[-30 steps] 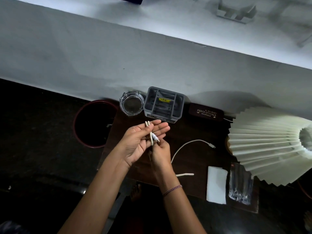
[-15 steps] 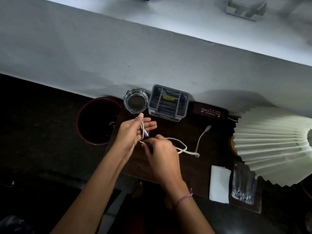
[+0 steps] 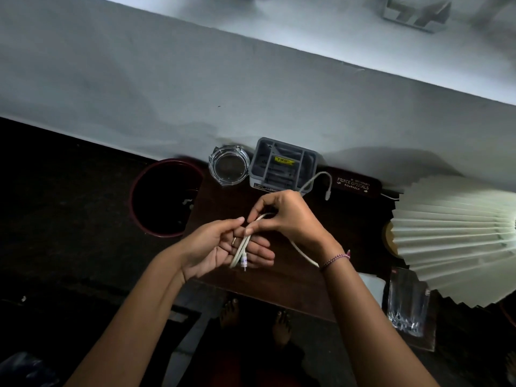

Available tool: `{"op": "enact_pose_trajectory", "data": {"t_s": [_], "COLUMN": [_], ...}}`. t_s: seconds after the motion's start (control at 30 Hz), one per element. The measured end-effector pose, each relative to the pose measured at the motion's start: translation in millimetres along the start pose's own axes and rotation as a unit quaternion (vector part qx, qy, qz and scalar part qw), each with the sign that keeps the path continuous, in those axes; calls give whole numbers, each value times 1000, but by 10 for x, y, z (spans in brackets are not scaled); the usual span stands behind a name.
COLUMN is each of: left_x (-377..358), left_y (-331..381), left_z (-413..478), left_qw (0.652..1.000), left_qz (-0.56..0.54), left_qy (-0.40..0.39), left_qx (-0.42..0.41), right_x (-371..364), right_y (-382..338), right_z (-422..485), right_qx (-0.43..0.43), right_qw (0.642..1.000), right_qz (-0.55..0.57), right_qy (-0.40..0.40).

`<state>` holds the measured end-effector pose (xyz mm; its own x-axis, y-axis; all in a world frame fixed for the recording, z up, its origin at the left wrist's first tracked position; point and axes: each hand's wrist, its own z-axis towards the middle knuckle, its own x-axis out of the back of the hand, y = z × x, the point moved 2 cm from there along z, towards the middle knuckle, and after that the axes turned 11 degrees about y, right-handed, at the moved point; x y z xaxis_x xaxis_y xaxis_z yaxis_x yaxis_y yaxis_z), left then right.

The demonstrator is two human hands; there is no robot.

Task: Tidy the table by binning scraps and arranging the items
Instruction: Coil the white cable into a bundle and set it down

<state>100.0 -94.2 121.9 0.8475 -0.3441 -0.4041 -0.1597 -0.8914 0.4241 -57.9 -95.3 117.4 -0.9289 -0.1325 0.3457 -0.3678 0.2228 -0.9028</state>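
R hand [image 3: 290, 219] fingers [image 3: 252, 226] are curled & pinched on the white cable [image 3: 239, 252] at mid-frame, just above the L hand [image 3: 217, 247]. L fingers [image 3: 261, 255] lie near straight, slightly apart, palm up, w/ a few cable strands draped across them; thumb arches over, can't tell if it presses. Thin ring [image 3: 234, 241] on one L finger. One plug [image 3: 243, 262] pokes past the lower edge of the L fingers. The cable is held above the middle of the table [image 3: 279, 283]; part is hidden under the R wrist, and the far end arcs up behind the R hand, crossing in front of the organiser [image 3: 282, 169]. Thread bracelet [image 3: 335, 257] on R wrist. Organiser: grey plastic, dividers, yellow label, top centre. Just left of it sits a clear faceted glass ashtray [image 3: 229, 169]. Further left, off the table edge, is a round dark-red bin [image 3: 134, 191] w/ pale scraps inside. Right of the organiser is a dark glasses case [image 3: 354, 184] w/ pale lettering. At the right edge of frame a big cream pleated lampshade [image 3: 458, 233] overhangs a cut-glass tumbler [image 3: 407, 305] at lower right. A flat white pad [image 3: 371, 286] is partly behind the R forearm. Table: dark brown wood, matte.
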Motion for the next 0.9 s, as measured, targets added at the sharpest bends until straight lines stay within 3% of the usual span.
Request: {"op": "enact_pose_trajectory", "data": {"t_s": [0.17, 0.3, 0.37, 0.5, 0.6, 0.67, 0.73, 0.8, 0.9], "left_x": [-65, -195, -243, -297, -301, -289, -271, -266, -271], "left_y": [1, 11, 26, 72, 115, 142, 159, 156, 113], "left_z": [-32, 27, 56, 135, 180, 208, 243, 265, 278], "left_qw": [995, 988, 984, 982, 978, 973, 967, 966, 967], "left_qz": [-27, -70, -86, -109, -144, -169, -179, -159, -106], "left_qy": [-86, -101, -96, -41, 2, 24, 58, 95, 130], "left_qx": [-52, -98, -120, -146, -152, -158, -172, -182, -193], "right_x": [-119, -275, -375, -570, -708, -757, -766, -726, -599], "right_y": [231, 331, 332, 295, 250, 211, 170, 118, 31], "right_z": [-109, -238, -301, -434, -525, -571, -633, -685, -706], "right_qx": [-113, -216, -256, -272, -301, -305, -295, -274, -238], "right_qw": [958, 908, 876, 853, 814, 831, 874, 925, 961], "right_qz": [258, 346, 390, 402, 447, 418, 343, 212, 28], "right_qy": [48, 96, 124, 191, 215, 204, 177, 157, 136]}}
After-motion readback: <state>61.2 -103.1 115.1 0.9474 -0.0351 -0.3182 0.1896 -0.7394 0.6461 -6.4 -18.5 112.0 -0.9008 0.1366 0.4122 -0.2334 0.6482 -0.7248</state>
